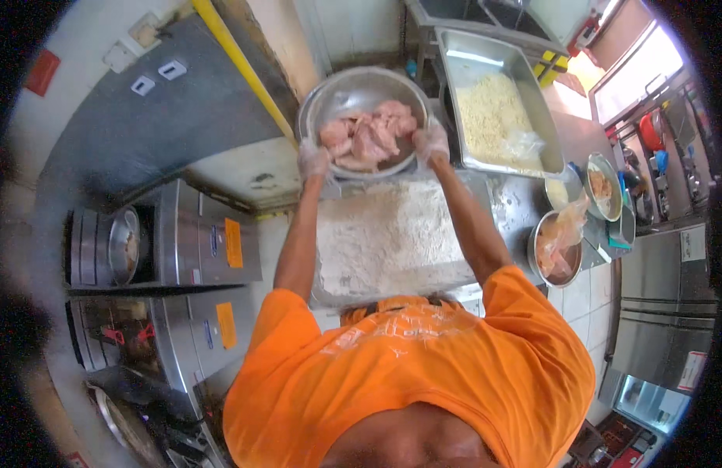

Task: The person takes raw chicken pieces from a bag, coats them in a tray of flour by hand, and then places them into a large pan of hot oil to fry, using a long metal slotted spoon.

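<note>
A round steel bowl (366, 88) holds several pieces of raw chicken (369, 137). My left hand (314, 159), in a clear plastic glove, grips the bowl's near left rim. On the opposite side my right hand (432, 141), gloved the same way, has hold of the rim. Below the bowl, closer to my body, lies a wide tray (390, 234) spread with white flour. A second round metal rim shows behind the bowl's left side; whether the bowl rests in it I cannot tell.
Right of the bowl stands a deep steel pan (545, 131) of pale crumbs. Farther right are a bowl with a plastic bag (557, 248) and a bowl of food (602, 187). Stacked steel ovens (214, 240) stand left. A yellow pipe (244, 70) runs along the wall.
</note>
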The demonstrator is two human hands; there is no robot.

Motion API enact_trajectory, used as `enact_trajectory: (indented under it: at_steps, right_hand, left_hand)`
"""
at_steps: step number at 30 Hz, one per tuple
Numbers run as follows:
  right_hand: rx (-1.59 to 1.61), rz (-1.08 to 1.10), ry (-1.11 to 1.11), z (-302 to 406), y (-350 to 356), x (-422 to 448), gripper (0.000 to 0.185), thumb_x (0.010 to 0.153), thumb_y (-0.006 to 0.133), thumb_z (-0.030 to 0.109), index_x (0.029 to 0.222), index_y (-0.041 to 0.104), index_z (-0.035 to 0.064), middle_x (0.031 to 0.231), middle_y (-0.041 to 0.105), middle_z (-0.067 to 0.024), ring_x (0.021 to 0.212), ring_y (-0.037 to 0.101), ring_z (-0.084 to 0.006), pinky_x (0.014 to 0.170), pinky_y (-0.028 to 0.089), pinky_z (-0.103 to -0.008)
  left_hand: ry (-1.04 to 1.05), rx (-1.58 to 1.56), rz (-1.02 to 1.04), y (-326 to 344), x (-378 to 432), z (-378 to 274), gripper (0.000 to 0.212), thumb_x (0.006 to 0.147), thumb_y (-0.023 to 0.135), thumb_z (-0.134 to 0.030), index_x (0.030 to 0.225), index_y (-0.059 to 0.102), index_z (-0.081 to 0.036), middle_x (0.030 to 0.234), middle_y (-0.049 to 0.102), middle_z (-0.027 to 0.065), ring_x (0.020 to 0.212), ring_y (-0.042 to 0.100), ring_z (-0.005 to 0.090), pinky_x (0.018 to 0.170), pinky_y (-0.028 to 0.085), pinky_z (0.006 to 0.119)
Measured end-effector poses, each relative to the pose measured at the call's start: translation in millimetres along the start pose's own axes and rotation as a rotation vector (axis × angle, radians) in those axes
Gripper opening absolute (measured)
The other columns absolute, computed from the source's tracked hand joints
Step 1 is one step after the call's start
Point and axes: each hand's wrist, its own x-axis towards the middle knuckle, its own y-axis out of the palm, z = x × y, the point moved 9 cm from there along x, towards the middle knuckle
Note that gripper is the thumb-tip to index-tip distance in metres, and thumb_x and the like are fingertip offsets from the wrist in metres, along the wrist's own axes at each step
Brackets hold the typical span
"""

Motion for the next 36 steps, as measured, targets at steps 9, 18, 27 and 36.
enact_trajectory:
  at_steps: [9, 18, 27, 36]
  right_hand:
    - [0.218, -0.393, -0.199, 1, -70, -91, 0.026, 0.067, 0.063, 0.023, 0.073, 0.048, 0.0036, 0.065, 0.05, -0.0147, 0.058, 0.05, -0.0332, 0.052, 0.042, -0.0388]
    - [-0.002, -0.185, -0.055, -52, -63, -148, 0.023, 0.08, 0.051, 0.032, 0.079, 0.057, 0.0095, 0.066, 0.055, -0.0158, 0.058, 0.053, -0.0334, 0.051, 0.041, -0.0404]
    - [0.122, -0.009, 0.081, -159, -7, -211, 0.026, 0.081, 0.052, 0.032, 0.086, 0.054, 0.0067, 0.069, 0.055, -0.0115, 0.063, 0.052, -0.0241, 0.053, 0.04, -0.0344]
    - [0.305, -0.192, 0.007, -147, -16, -237, 0.024, 0.082, 0.051, 0.024, 0.099, 0.053, 0.0064, 0.083, 0.058, -0.0136, 0.076, 0.056, -0.0292, 0.066, 0.045, -0.035]
  left_hand:
    - [0.116, -0.176, 0.342, -17, -72, 20, 0.037, 0.068, 0.065, -0.03, 0.088, 0.052, -0.001, 0.076, 0.059, 0.0144, 0.069, 0.056, 0.0287, 0.062, 0.045, 0.038]
    - [0.517, -0.017, 0.087, -5, -169, 43, 0.038, 0.07, 0.063, -0.026, 0.098, 0.051, -0.003, 0.078, 0.056, 0.0112, 0.069, 0.052, 0.0274, 0.063, 0.043, 0.036]
    - [0.49, 0.117, 0.006, 44, -221, 125, 0.036, 0.075, 0.059, -0.021, 0.106, 0.048, -0.004, 0.081, 0.055, 0.0089, 0.065, 0.052, 0.023, 0.061, 0.044, 0.032]
    - [0.741, 0.145, -0.141, 19, -231, 117, 0.027, 0.079, 0.055, -0.023, 0.1, 0.054, -0.004, 0.095, 0.057, 0.0079, 0.087, 0.055, 0.022, 0.075, 0.043, 0.029]
